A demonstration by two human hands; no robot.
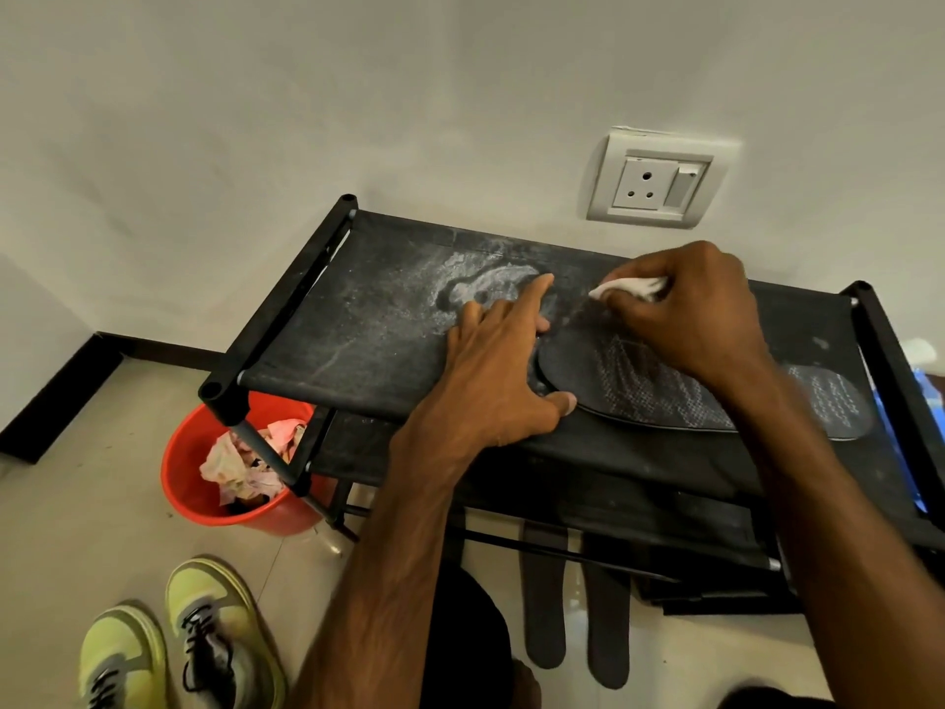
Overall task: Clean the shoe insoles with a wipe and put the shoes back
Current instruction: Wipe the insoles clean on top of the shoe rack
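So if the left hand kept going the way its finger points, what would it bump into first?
Most likely the wall behind the rack, below the socket. The left hand points its forefinger across the dusty top, just left of the wipe. Depth is hard to judge.

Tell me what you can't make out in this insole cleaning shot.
Head view only.
Wipe: mostly buried in the grip of the right hand.
Insole on the rack: middle covered by that hand's wrist.
Print on its heel: too small to read.
Blue item: cut off by the right edge.
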